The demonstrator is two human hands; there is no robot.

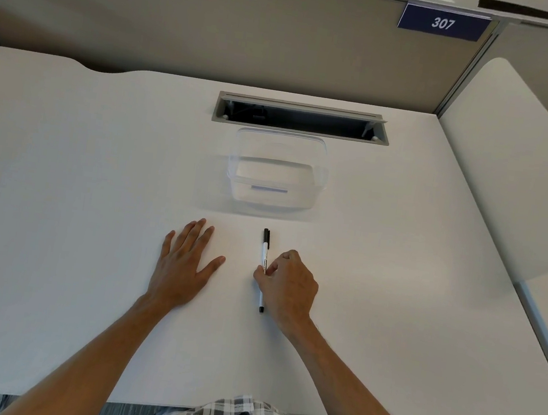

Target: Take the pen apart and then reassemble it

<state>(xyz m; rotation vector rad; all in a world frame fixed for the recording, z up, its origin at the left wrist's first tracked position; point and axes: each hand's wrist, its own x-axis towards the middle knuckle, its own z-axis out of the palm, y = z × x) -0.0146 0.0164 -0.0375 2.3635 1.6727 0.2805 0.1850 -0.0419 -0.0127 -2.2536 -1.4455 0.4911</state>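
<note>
A slim pen (264, 249) with a white barrel, black cap and black end lies on the white desk (81, 166), pointing away from me. My right hand (287, 283) pinches its middle with thumb and fingertips, hiding part of the barrel. The pen looks whole, cap on. My left hand (184, 262) rests flat on the desk to the left of the pen, fingers spread, holding nothing.
A clear plastic container (276, 173) stands just beyond the pen. Behind it is a cable slot (301, 117) in the desk. A beige partition with a "307" sign (443, 23) closes the back. A white divider (513, 160) rises at the right.
</note>
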